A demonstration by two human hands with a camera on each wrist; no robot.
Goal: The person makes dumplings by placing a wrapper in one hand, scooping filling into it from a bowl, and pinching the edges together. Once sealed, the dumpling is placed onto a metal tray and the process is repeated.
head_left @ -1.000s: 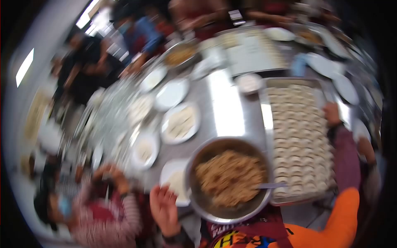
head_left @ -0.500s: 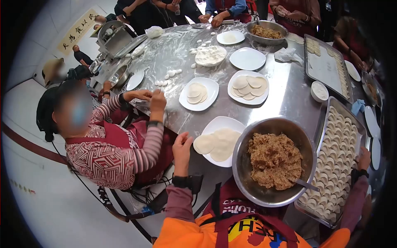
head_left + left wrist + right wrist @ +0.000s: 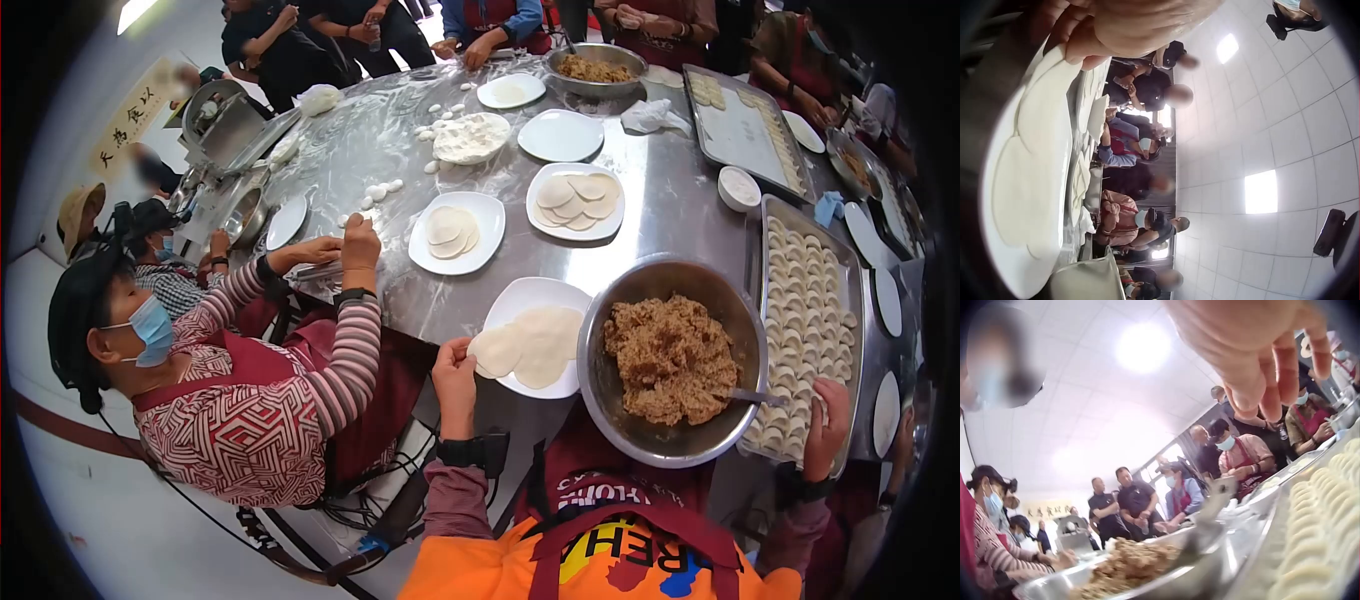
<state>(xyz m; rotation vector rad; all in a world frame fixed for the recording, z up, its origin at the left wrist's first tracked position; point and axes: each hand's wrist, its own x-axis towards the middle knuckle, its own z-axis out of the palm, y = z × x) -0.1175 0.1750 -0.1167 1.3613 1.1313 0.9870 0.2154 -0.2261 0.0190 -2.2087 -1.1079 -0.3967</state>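
One pale, flat, round dough wrapper (image 3: 491, 354) is in the left grip (image 3: 456, 388) in the head view, pinched by its outer edge. It lies at the left side of overlapping wrappers on a white square-ish plate (image 3: 541, 289), reaching past the rim, which probably makes that edge easiest to catch. Being round, it has no clear long axis; the overlapping group runs roughly left-right, held edge pointing left. The round steel bowl (image 3: 722, 301) of brown crumbly filling (image 3: 662, 362) sits just beside the plate, between the hands, likely for short reach from both. Its metal spoon handle (image 3: 757, 397) points right, toward the rectangular metal tray (image 3: 857, 292) of pale crescent dumplings (image 3: 792, 318); the tray's long axis runs away from the wearer across the grey metal desk (image 3: 682, 215). Right grip (image 3: 827, 430) is over the tray's near end, fingers loosely bent; contact unclear here.

Left wrist view: thumb and fingers are closed on the wrapper's edge, thin dough between them, remainder over the group. An edge hold probably spares the soft middle. Held end points up in this view.

Right wrist view: fingers hang relaxed and apart, nothing visible in them, dumplings lined up below in rows, presumably to save space.
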